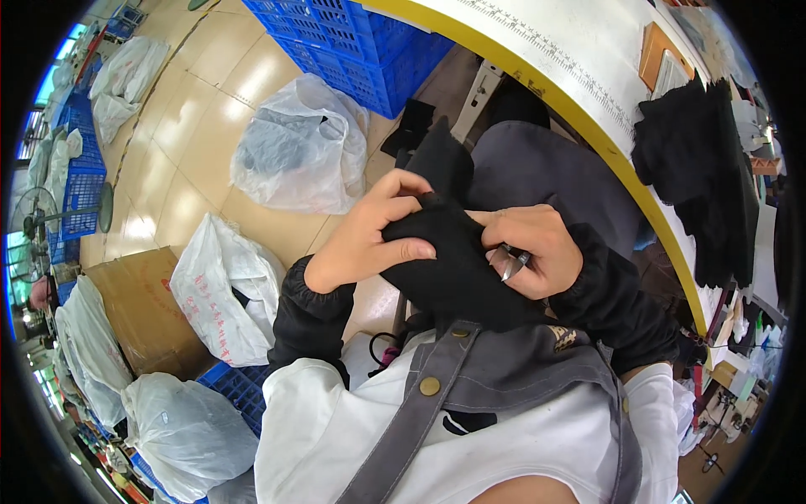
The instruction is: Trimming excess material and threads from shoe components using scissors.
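A piece of black cloth (445, 252) is held up in front of my chest, above my lap. My left hand (365, 231) grips its left side, with the thumb lying on top and the fingers folded over the edge. On the other side my right hand (537, 248) is closed, its fingertips at the cloth's upper right edge. Tucked in that hand's palm is a small metal tool (510, 263) that looks like thread snips, its handle partly hidden by the fingers. Another part of the black cloth sticks up beyond my left fingers.
A white table with a yellow edge (579, 118) curves along my right, with a stack of black cloth (701, 181) on it. Blue crates (336, 42) stand ahead. On the tiled floor are a filled plastic bag (302, 143), a white sack (227, 290) and a cardboard box (147, 311).
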